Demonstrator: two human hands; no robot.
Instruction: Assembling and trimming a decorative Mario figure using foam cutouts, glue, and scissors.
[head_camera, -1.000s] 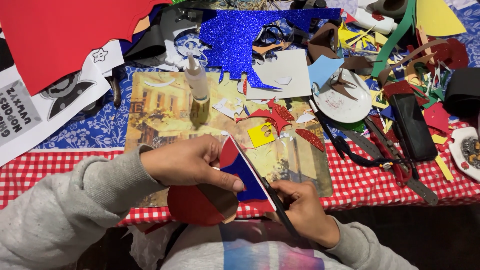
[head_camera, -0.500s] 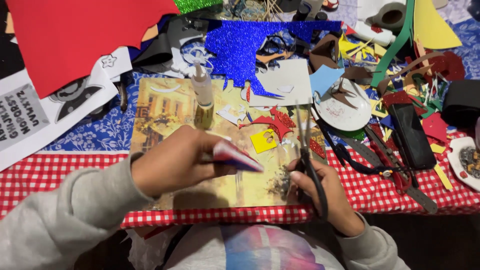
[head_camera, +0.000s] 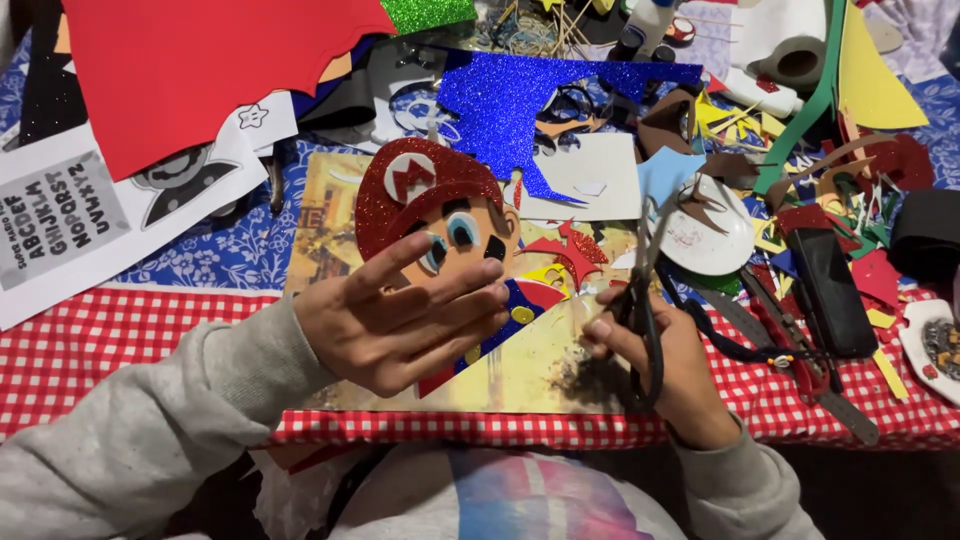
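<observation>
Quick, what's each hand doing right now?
Left hand: holding up the foam cartoon figure, fingers spread across it.
Right hand: closed on black scissors.

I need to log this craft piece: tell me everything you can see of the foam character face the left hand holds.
The foam character face looks like layered craft foam: a red glitter cap with a white emblem circle, tan face, blue eyes, black moustache, blue-and-red body with a yellow button. It faces the camera, tilted, above the yellowish picture board. The left hand holds its lower part.

Home craft table (head_camera: 120, 340), foam scraps (head_camera: 800, 150)
</observation>
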